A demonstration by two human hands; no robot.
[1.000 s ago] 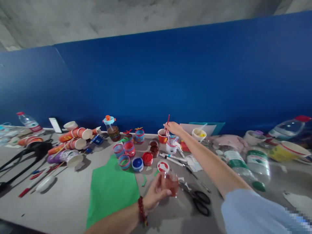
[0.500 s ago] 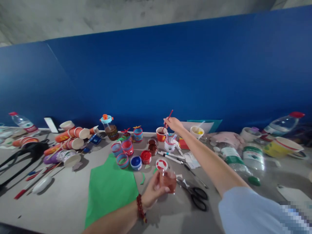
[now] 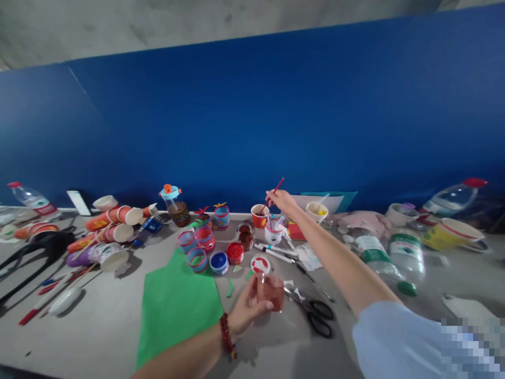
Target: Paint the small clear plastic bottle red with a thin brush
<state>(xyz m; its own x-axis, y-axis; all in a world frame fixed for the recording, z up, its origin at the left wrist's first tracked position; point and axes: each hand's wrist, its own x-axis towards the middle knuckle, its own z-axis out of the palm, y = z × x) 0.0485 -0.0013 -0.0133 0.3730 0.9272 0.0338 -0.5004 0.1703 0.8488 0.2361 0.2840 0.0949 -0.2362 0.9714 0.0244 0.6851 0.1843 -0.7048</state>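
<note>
My left hand (image 3: 248, 305) is wrapped round a small clear plastic cup (image 3: 272, 292) coated with reddish-brown paint, held above the front of the table. In my right hand (image 3: 281, 201), stretched toward the back, is a red-handled paintbrush (image 3: 278, 185). Its lower end dips into an orange paper cup (image 3: 260, 216). Close by stand a white cup (image 3: 273, 231) holding several thin tools, an open jar of brown paint (image 3: 245, 239), a jar of red paint (image 3: 235, 252) and a jar of blue paint (image 3: 219, 261). A red-and-white lid (image 3: 260, 265) lies just beyond the clear cup.
Black-handled scissors (image 3: 317, 316) lie right of my left hand, and green paper (image 3: 177, 310) lies to its left. Plastic bottles (image 3: 406, 252) lie under and beyond my right forearm's side. Tied paper-cup rolls (image 3: 114, 216) are stacked at left. A blue partition (image 3: 252, 121) closes the back.
The paintbrush in my right hand leans a little more to the right at its top. My left hand keeps its hold on the clear cup. The whole view has shifted slightly.
</note>
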